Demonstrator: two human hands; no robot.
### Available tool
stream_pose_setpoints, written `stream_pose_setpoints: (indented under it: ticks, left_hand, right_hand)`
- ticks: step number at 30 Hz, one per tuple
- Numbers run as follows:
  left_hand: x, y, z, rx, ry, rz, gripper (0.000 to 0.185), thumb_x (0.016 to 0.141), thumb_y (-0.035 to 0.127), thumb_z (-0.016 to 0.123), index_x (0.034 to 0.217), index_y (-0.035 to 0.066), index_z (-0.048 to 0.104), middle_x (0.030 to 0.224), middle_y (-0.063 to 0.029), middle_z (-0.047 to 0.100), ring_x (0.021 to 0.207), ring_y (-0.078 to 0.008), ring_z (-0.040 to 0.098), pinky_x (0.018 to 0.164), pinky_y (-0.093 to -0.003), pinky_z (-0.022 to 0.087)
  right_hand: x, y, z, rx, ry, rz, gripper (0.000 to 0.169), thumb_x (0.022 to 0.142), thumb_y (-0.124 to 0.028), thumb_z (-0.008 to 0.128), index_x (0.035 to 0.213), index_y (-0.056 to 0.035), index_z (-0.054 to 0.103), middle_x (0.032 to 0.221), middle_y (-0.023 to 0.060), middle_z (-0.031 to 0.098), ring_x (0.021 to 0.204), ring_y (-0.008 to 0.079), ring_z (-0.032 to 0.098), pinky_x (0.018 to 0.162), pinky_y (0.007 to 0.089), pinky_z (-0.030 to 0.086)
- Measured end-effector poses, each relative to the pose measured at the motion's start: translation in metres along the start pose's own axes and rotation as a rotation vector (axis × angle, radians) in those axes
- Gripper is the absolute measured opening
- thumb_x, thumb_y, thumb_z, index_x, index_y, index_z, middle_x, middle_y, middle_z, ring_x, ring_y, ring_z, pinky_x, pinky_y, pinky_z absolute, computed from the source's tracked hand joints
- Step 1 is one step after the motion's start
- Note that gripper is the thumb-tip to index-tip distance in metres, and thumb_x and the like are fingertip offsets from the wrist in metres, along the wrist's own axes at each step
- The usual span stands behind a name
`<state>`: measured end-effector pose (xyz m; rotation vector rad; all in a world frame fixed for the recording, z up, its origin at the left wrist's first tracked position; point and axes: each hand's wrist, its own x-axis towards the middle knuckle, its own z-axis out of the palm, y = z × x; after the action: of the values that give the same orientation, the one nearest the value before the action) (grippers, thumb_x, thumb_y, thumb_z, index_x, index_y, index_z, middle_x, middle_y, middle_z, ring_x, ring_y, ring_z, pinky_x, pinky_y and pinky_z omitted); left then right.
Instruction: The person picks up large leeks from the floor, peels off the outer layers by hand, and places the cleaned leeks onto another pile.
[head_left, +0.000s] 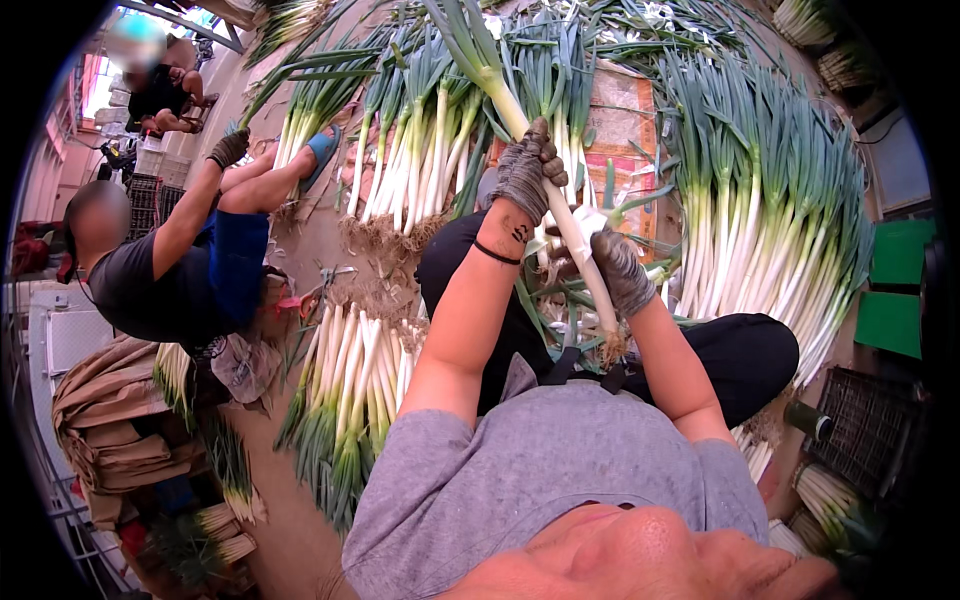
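Observation:
A long leek-like green onion (511, 109) slants across my lap, green leaves at the top and roots at the lower end. My left hand (531, 166), in a dirty grey work glove, is wrapped around its pale stalk. Lower down, my gloved right hand (619, 270) is at the white part, with its fingers behind the stalk and its thumb beside it. A loose white outer layer (590, 220) stands away from the stalk by the right thumb. Its exact contact with the fingers is partly hidden. Leaf scraps (577, 300) lie between my legs.
Rows of green onions lie ahead (420, 157), at the right (757, 217) and at the left (360, 375). A seated co-worker (180, 255) holds onion leaves at the left. Another person (161, 90) sits farther back. A black crate (859, 427) and a dark green cylinder (808, 420) stand at the right.

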<state>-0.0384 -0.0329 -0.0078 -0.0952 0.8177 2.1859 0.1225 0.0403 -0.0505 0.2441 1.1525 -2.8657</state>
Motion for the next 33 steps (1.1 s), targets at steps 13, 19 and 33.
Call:
stream_pose_setpoints:
  ticks: [13, 19, 33]
  left_hand:
    - [0.018, 0.033, -0.028, -0.083, -0.010, 0.076, 0.023, 0.084, 0.030, 0.053, 0.067, 0.015, 0.047, 0.049, 0.0066, 0.041, 0.038, -0.0083, 0.035, 0.037, -0.0258, 0.031]
    - [0.027, 0.060, -0.047, -0.050, 0.010, 0.155, 0.031, 0.082, 0.036, 0.055, 0.063, 0.014, 0.044, 0.052, 0.0045, 0.041, 0.039, -0.0109, 0.038, 0.038, -0.0291, 0.033]
    - [0.028, 0.052, -0.038, 0.198, 0.461, 0.372, 0.023, 0.083, 0.030, 0.053, 0.078, 0.010, 0.043, 0.056, 0.0011, 0.043, 0.039, -0.0136, 0.038, 0.036, -0.0297, 0.035]
  right_hand:
    - [-0.057, -0.019, -0.008, -0.297, 0.196, -0.146, 0.039, 0.080, -0.038, 0.055, 0.082, 0.0004, 0.057, 0.052, -0.0045, 0.043, 0.041, 0.0020, 0.033, 0.040, 0.0180, 0.024]
    - [-0.104, -0.019, -0.039, -0.850, 0.034, 0.009, 0.029, 0.076, -0.030, 0.060, 0.084, -0.0021, 0.060, 0.065, 0.0013, 0.056, 0.064, 0.0130, 0.053, 0.059, 0.0264, 0.041]
    - [-0.121, 0.020, -0.099, -1.911, 0.050, 0.830, 0.049, 0.069, -0.038, 0.059, 0.105, -0.0054, 0.053, 0.089, 0.0150, 0.060, 0.081, 0.0271, 0.059, 0.073, 0.0338, 0.045]
